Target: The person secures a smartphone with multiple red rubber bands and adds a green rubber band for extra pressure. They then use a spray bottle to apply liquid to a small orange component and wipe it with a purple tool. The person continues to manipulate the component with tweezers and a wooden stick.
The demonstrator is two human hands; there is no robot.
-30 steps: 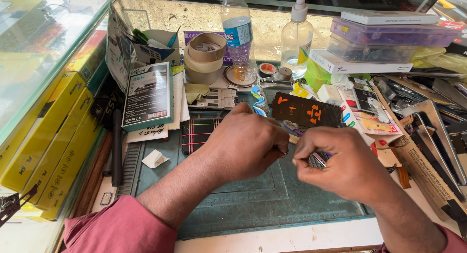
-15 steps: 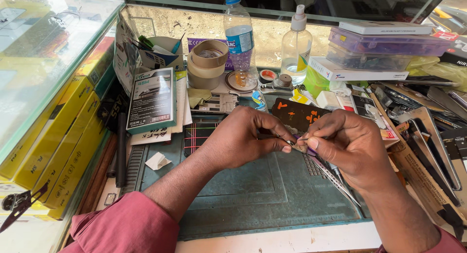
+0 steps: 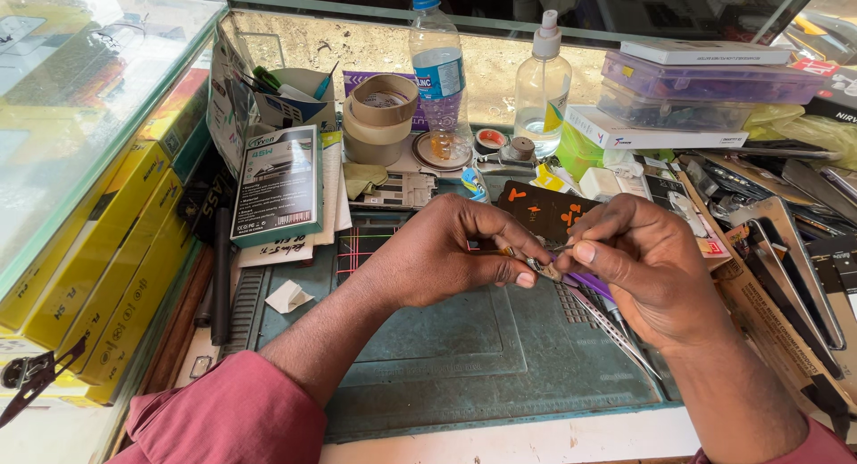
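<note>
— Cluttered on three sides, the worktop leaves bare room only on the green mat in the middle. What hems it in?

— On the left, a glass case with yellow boxes stacked under it. At the back, a glass pane, with tape rolls, a water bottle and a spray bottle in front of it. On the right, a heap of flat tools and packets runs off the picture's edge.

— And the hands?

— Both are raised over the mat's far half, fingertips meeting. The left hand pinches a small metal part between thumb and fingers. The right hand is closed around a thin tool with a purple handle, its tip at that same part.

— Can you tell what the part is?

— No. It is tiny and mostly covered by the fingertips; only a glint of metal shows.

— Anything near them on the mat?

— Silver tweezers lie just under the right hand, pointing toward the near edge. A dark board with orange marks sits just behind the hands, partly hidden by them. A scrap of white paper lies at the mat's left border.

— What is cut off?

— Both arms leave the bottom edge at pink sleeves. The tool's working tip is lost between the fingers.
</note>
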